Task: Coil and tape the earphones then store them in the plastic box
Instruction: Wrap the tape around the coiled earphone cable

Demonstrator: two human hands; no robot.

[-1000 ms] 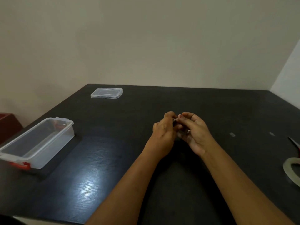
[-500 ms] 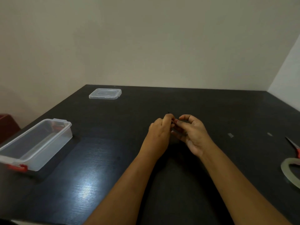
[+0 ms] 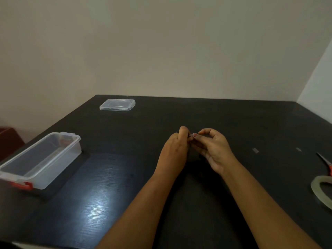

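Observation:
My left hand (image 3: 175,150) and my right hand (image 3: 214,152) meet fingertip to fingertip over the middle of the black table (image 3: 224,119). Between them they pinch a small dark bundle, the earphones (image 3: 195,143), mostly hidden by the fingers and hard to tell from the dark tabletop. A pale bit of tape (image 3: 190,135) shows at the fingertips. The clear plastic box (image 3: 59,169) with red latches stands open at the left edge of the table. Its clear lid (image 3: 117,104) lies flat at the far left.
A roll of clear tape (image 3: 318,190) lies at the right edge, with red-handled scissors (image 3: 326,163) just behind it. Two small cut tape pieces (image 3: 255,150) are stuck on the table to the right of my hands. Walls close the table's far and right sides.
My hands stay together in the same spot. The right index finger has lifted and curled away from the left fingertips, and the fingers have shifted slightly on the bundle.

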